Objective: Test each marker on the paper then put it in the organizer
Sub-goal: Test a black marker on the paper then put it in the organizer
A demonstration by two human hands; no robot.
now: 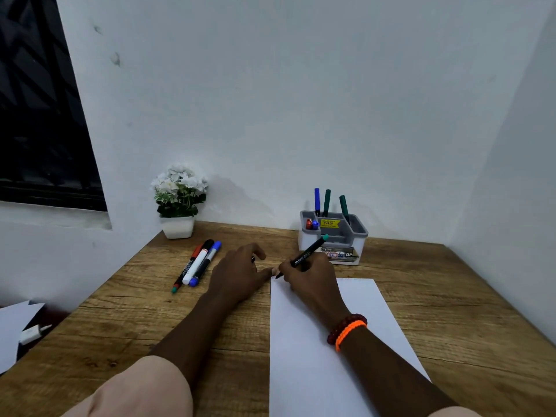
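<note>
My right hand (310, 281) grips a black marker with a green end (307, 254), its tip touching the top left corner of the white paper (304, 350). My left hand (240, 272) rests on the wooden table just left of the paper, a small dark object, perhaps the cap, held in its curled fingers; one fingertip touches the paper's corner. Three markers (197, 264) lie side by side on the table to the left. The grey and white organizer (332, 237) stands behind my right hand and holds several markers upright.
A white pot of white flowers (178, 200) stands at the back left against the wall. Walls close the table at the back and right. A white charger (31, 334) and papers lie beyond the table's left edge.
</note>
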